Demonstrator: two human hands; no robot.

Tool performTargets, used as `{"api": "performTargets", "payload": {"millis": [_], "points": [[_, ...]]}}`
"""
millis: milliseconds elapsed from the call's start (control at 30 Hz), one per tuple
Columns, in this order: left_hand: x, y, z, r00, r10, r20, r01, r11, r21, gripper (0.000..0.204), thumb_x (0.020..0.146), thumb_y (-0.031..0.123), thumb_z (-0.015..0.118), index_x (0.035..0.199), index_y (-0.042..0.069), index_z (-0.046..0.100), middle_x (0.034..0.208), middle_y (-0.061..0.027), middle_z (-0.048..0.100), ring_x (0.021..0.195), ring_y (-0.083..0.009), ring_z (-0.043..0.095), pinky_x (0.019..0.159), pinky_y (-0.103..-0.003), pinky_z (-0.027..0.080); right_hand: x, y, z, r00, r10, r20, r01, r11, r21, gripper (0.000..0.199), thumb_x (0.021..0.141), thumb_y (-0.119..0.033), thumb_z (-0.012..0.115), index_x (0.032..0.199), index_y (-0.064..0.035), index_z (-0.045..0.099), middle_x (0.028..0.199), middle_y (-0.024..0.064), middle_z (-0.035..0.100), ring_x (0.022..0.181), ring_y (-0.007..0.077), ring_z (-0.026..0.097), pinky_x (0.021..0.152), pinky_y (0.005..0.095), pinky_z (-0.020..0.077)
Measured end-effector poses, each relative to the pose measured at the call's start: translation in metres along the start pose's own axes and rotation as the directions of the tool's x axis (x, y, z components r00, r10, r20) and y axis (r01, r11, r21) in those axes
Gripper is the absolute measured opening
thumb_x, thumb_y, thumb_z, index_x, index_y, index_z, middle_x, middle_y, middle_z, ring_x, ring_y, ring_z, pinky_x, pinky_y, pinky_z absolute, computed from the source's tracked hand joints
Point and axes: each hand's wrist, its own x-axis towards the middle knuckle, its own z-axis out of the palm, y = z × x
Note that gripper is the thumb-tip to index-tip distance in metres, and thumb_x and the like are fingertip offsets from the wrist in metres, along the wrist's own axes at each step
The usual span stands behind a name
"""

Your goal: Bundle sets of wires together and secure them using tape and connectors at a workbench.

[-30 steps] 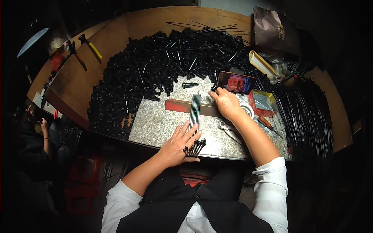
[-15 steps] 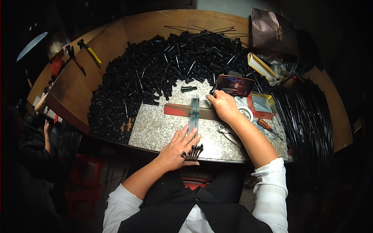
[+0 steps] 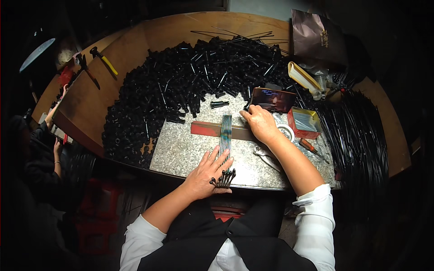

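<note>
At the front edge of the speckled worktop [image 3: 176,151], the left hand [image 3: 204,177] lies splayed over a row of thin rods [image 3: 226,128], which crosses a bar [image 3: 204,128]. The right hand [image 3: 262,123] curls near a phone [image 3: 276,100]; I cannot tell whether it grips anything. Beyond spreads a heap of black parts [image 3: 181,72].

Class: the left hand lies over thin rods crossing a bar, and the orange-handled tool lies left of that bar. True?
Wrong side: the head view shows the orange-handled tool right of the bar. The left hand does lie over thin rods crossing it.
</note>
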Motion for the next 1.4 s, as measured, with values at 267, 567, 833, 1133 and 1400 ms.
{"api": "performTargets", "payload": {"millis": [267, 567, 833, 1133, 1400], "points": [[-0.0011, -0.0002, 0.0011, 1.000, -0.007, 0.016, 0.007, 1.000, 0.002, 0.089, 0.069, 0.051, 0.073, 0.136, 0.003, 0.040, 0.146, -0.0210, 0.029, 0.135, -0.0455, 0.023, 0.108, -0.057, 0.024, 0.0006, -0.0023, -0.0008, 1.000, -0.004, -0.008, 0.004, 1.000, 0.008, 0.033, 0.078, -0.007, 0.053, 0.109, -0.0116, 0.065, 0.083, 0.0088, 0.052, 0.082, 0.0247, 0.056, 0.070, 0.0371, 0.0486], [-0.0010, -0.0012, 0.0017, 0.999, -0.014, 0.032, 0.013, 0.999, 0.035, 0.095, 0.067, 0.054, 0.074, 0.138, 0.004, 0.037, 0.148, -0.0203, 0.026, 0.138, -0.0430, 0.018, 0.111, -0.054, 0.020, 0.0072, -0.0019, -0.0021, 0.998, -0.068, -0.010, 0.067, 0.997, -0.046, 0.023, 0.078, -0.010, 0.053, 0.097, -0.0068, 0.065, 0.087, 0.0099, 0.057, 0.085, 0.0250, 0.057, 0.072, 0.0358, 0.0475], [-0.0010, -0.0005, 0.0009, 1.000, -0.013, 0.021, 0.013, 0.999, 0.032, 0.094, 0.066, 0.054, 0.075, 0.136, 0.004, 0.039, 0.147, -0.0207, 0.028, 0.137, -0.0435, 0.020, 0.110, -0.054, 0.022, 0.0090, -0.0051, -0.0009, 0.999, -0.032, -0.002, 0.032, 0.999, 0.031, 0.022, 0.077, -0.009, 0.054, 0.095, -0.0048, 0.065, 0.085, 0.0120, 0.056, 0.086, 0.0268, 0.058, 0.072, 0.0379, 0.0496], [-0.0019, 0.0001, -0.0008, 1.000, 0.010, -0.001, -0.010, 1.000, 0.019, 0.089, 0.069, 0.051, 0.073, 0.136, 0.002, 0.040, 0.145, -0.0216, 0.031, 0.135, -0.0449, 0.024, 0.107, -0.056, 0.025, 0.0084, -0.0032, 0.0029, 1.000, -0.007, 0.000, 0.008, 0.999, 0.053, 0.024, 0.078, -0.008, 0.053, 0.099, -0.0072, 0.064, 0.086, 0.0114, 0.056, 0.085, 0.0270, 0.058, 0.072, 0.0385, 0.0495], [-0.0003, 0.0007, -0.0021, 1.000, 0.011, 0.001, -0.011, 1.000, 0.009, 0.090, 0.069, 0.051, 0.073, 0.137, 0.002, 0.040, 0.145, -0.0217, 0.031, 0.135, -0.0447, 0.024, 0.107, -0.056, 0.025, 0.0088, -0.0021, 0.0032, 1.000, -0.024, -0.004, 0.024, 1.000, 0.014, 0.029, 0.079, -0.008, 0.052, 0.105, -0.0099, 0.064, 0.086, 0.0097, 0.055, 0.084, 0.0262, 0.057, 0.072, 0.0382, 0.0488]]}}
